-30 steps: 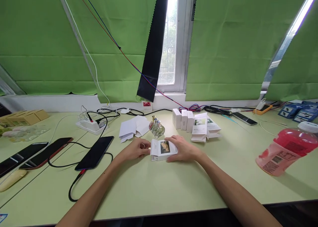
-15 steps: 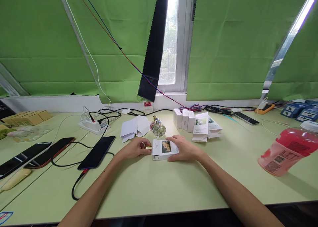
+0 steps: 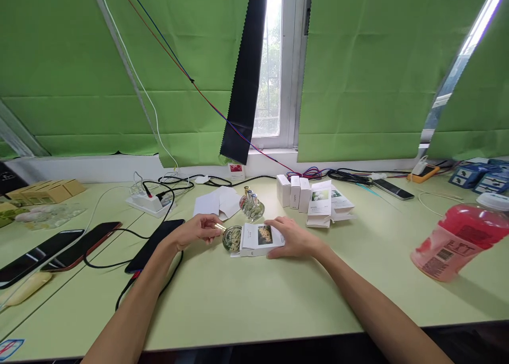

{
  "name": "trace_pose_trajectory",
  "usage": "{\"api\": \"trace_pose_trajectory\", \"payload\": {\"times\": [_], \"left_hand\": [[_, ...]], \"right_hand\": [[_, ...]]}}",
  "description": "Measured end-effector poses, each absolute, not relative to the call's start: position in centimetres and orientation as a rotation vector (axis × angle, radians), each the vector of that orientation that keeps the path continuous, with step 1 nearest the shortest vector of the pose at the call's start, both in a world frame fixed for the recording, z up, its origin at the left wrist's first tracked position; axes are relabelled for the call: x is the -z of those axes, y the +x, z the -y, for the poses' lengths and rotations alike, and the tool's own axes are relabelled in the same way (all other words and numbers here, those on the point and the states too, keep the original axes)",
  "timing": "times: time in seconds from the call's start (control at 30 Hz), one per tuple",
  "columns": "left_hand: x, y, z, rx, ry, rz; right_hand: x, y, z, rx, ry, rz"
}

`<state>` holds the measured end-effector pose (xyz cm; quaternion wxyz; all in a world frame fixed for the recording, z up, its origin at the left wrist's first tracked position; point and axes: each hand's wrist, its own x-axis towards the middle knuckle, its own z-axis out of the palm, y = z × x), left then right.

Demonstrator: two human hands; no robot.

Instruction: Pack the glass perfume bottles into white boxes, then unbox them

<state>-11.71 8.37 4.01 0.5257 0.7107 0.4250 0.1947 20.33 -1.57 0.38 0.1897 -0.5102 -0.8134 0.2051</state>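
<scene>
A small white carton point(image 3: 262, 239) with a flower picture lies on its side on the pale green table point(image 3: 246, 305). My right hand point(image 3: 292, 238) rests over its right end and holds it down. A round glass perfume bottle point(image 3: 231, 237) with yellowish contents sticks out of the carton's left opening. My left hand point(image 3: 195, 230) pinches the bottle's gold cap between fingertips, just left of the carton. Two more glass bottles point(image 3: 251, 205) stand right behind the carton.
Three white cartons point(image 3: 294, 190) stand upright behind, beside a stack of flat ones point(image 3: 328, 202) and white paper inserts point(image 3: 218, 202). Phones point(image 3: 153, 244) on cables and a power strip point(image 3: 149, 200) lie to the left. A red-liquid bottle point(image 3: 457, 239) lies at the right.
My left hand has moved left, drawing the glass bottle out of the carton's open end by its gold cap. My right hand has kept the carton in place.
</scene>
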Motion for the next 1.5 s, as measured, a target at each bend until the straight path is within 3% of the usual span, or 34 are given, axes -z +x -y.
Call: {"api": "trace_pose_trajectory", "payload": {"times": [0.7,1.5], "left_hand": [[-5.3,-11.2,-7.8,-0.890,1.905,-1.229],[-1.4,-5.9,-8.2,-1.238,2.062,-1.408]], "right_hand": [[-1.2,20.7,1.8,-0.587,-1.593,2.208],[-1.2,21.8,1.3,-0.756,-1.340,2.379]]}}
